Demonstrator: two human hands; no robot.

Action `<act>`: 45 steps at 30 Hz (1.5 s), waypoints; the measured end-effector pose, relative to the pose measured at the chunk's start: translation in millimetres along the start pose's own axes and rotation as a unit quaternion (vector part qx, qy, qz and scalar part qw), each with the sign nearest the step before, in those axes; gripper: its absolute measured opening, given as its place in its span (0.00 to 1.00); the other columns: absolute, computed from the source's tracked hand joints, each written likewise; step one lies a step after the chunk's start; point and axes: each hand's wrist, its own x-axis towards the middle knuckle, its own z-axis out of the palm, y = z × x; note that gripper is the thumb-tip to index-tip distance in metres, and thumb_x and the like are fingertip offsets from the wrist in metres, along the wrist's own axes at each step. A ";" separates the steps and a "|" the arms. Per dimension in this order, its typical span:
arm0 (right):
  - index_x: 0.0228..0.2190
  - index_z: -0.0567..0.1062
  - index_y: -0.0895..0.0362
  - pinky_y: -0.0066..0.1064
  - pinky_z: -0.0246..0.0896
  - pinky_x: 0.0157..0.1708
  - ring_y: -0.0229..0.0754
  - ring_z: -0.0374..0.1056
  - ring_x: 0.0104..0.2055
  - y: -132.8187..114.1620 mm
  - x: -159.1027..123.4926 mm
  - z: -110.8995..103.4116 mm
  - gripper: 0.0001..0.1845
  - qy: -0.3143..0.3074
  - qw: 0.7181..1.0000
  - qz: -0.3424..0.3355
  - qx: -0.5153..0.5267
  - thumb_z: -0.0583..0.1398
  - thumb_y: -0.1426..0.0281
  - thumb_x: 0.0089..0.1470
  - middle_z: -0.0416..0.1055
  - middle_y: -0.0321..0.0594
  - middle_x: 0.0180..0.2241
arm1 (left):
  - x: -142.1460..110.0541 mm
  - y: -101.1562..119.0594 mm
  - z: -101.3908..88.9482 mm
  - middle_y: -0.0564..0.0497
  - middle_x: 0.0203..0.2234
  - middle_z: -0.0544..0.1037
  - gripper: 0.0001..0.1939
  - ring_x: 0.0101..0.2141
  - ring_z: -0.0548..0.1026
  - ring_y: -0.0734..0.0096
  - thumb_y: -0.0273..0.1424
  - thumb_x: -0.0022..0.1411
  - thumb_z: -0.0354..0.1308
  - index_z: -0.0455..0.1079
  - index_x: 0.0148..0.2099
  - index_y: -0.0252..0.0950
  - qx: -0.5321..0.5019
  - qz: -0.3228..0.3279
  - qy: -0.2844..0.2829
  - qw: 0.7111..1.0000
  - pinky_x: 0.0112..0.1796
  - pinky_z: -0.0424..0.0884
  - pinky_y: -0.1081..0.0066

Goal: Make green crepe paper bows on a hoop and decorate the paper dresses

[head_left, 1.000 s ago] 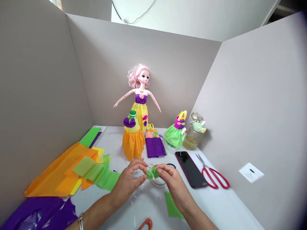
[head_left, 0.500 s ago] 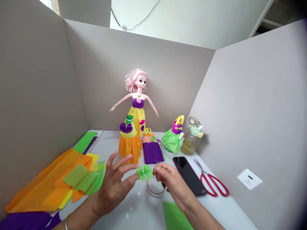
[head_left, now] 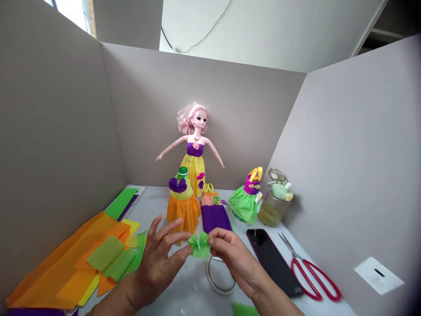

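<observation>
Between my two hands is a small pleated green paper bow [head_left: 199,245], its two fans spread out. My left hand [head_left: 159,259] pinches the left fan between thumb and index finger, with the other fingers raised apart. On the other side, my right hand [head_left: 232,254] pinches the right edge, its fingers curled in. Just behind the bow stands a bottle in a yellow and orange paper dress [head_left: 183,206] with a purple bow. A roll of tape [head_left: 219,281] lies below my right hand, partly covered by it.
A pink-haired doll [head_left: 196,151] stands at the back wall. Right of it are a green paper dress [head_left: 245,204], a lidded jar [head_left: 272,208], a phone [head_left: 274,261] and red-handled scissors [head_left: 312,274]. Crepe paper sheets [head_left: 69,263] are piled on the left; a purple paper dress [head_left: 215,217] lies mid-table.
My right hand has moved in to the bow and now grips its right edge; before, its fingers were just apart from it. The whole view has shifted slightly.
</observation>
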 end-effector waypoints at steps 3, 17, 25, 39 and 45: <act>0.25 0.74 0.58 0.28 0.51 0.32 0.35 0.57 0.28 -6.1 11.8 -3.2 0.04 0.003 0.998 -0.047 -0.037 0.64 0.70 0.46 0.64 0.32 0.24 | 2.7 -7.3 2.5 0.51 0.41 0.76 0.18 0.56 0.66 0.60 0.16 0.58 0.55 0.69 0.45 0.44 -0.002 -0.042 0.011 0.999 0.61 0.50 0.43; 0.28 0.76 0.57 0.30 0.59 0.38 0.37 0.64 0.33 -22.5 106.0 -33.2 0.11 -0.152 0.963 -0.163 -0.152 0.67 0.62 0.46 0.70 0.34 0.29 | 13.2 -51.1 26.3 0.46 0.58 0.65 0.23 0.61 0.60 0.58 0.42 0.61 0.56 0.62 0.56 0.42 -0.227 -0.494 0.035 0.839 0.59 0.55 0.57; 0.30 0.77 0.57 0.29 0.60 0.35 0.37 0.65 0.31 -9.2 128.8 -29.9 0.12 -0.155 0.962 -0.169 -0.147 0.67 0.61 0.47 0.71 0.35 0.28 | 20.4 -63.4 39.5 0.47 0.60 0.64 0.24 0.61 0.59 0.60 0.44 0.62 0.54 0.61 0.58 0.43 -0.280 -0.501 0.032 0.818 0.60 0.53 0.58; 0.29 0.77 0.58 0.30 0.60 0.37 0.38 0.67 0.32 -8.6 134.8 -26.9 0.11 -0.130 0.960 -0.198 -0.150 0.66 0.62 0.48 0.73 0.35 0.29 | 39.0 -51.2 44.9 0.42 0.62 0.60 0.40 0.62 0.57 0.54 0.41 0.52 0.65 0.53 0.64 0.40 -0.209 -0.471 -0.019 0.857 0.61 0.52 0.55; 0.28 0.76 0.58 0.30 0.60 0.36 0.37 0.66 0.31 -11.7 134.2 -27.4 0.10 -0.123 0.958 -0.205 -0.156 0.66 0.64 0.47 0.72 0.35 0.28 | 47.3 -46.4 50.3 0.42 0.60 0.63 0.38 0.62 0.58 0.53 0.36 0.51 0.67 0.57 0.61 0.39 -0.195 -0.473 0.002 0.859 0.60 0.53 0.56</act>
